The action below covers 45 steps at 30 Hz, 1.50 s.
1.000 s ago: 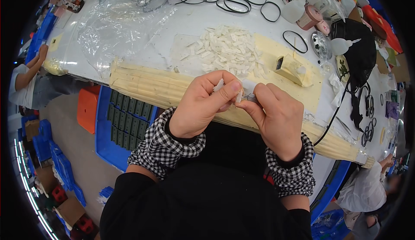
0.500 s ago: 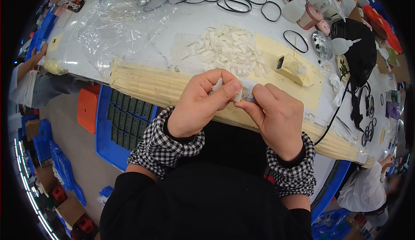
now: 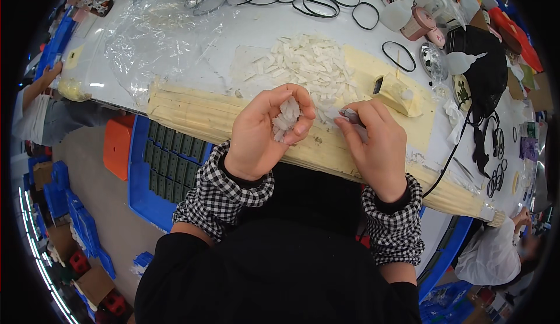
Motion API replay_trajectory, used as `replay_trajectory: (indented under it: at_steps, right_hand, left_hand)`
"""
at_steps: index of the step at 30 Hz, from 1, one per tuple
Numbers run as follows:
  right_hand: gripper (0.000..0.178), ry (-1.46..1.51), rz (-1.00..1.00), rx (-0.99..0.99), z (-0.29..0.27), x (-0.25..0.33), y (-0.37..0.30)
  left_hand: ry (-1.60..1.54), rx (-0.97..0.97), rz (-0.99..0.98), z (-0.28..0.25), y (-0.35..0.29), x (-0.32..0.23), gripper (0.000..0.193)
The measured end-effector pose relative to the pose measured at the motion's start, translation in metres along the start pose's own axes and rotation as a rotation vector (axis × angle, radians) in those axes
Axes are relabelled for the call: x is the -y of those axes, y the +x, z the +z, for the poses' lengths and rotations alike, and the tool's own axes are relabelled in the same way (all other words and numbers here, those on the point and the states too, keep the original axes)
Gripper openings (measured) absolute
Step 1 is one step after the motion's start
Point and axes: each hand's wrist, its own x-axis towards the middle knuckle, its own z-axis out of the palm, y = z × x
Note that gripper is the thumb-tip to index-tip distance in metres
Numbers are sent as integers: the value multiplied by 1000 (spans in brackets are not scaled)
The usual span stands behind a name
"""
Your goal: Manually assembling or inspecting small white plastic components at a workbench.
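My left hand point(image 3: 254, 134) is cupped with its fingers curled round a clump of small white strips point(image 3: 286, 118), which show in the palm. To its right, my right hand point(image 3: 378, 149) pinches a small grey piece point(image 3: 351, 115) between thumb and forefinger; its exact kind is too small to make out. The two hands are apart, above the padded front edge of the table. Just beyond them lies a loose pile of white strips point(image 3: 309, 61), partly on a clear sheet and partly on a yellowish mat point(image 3: 423, 134).
A yellow-taped block point(image 3: 398, 95) stands right of the pile. Black rubber rings point(image 3: 315, 6) lie at the back, with a crumpled clear plastic bag point(image 3: 157, 38) at left. A blue crate point(image 3: 140, 190) of dark green parts sits below the table. Other people work at both sides.
My hands have drawn apart. The left has turned and opened somewhat, showing the white strips in its palm; the right has moved slightly away, still pinching the grey piece.
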Motion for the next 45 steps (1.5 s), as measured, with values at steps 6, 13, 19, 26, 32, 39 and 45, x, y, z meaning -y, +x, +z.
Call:
replay_trajectory:
  at_steps: [6,13,19,26,32,39,45]
  right_hand:
    - [13,-21,-8,2,7,-1,2]
    - [11,368,120,0,-10,23,5]
    - [13,435,125,-13,-10,29,1]
    - [33,237,-92,61,-14,20,4]
    - [35,43,-126,55,-12,20,1]
    - [34,-36,-151,64,-13,20,1]
    - [34,-36,-153,44,-12,21,1]
  left_hand:
    - [192,-186,27,10,-1,2,17]
    - [238,-116,-47,11,-3,10,17]
    - [171,-75,-80,13,-2,14,15]
    - [118,32,-173,9,-1,11,26]
    - [101,78,-214,10,-2,8,26]
    - [145,70,-173,10,-3,10,24]
    - [176,53,-168,11,-3,9,26]
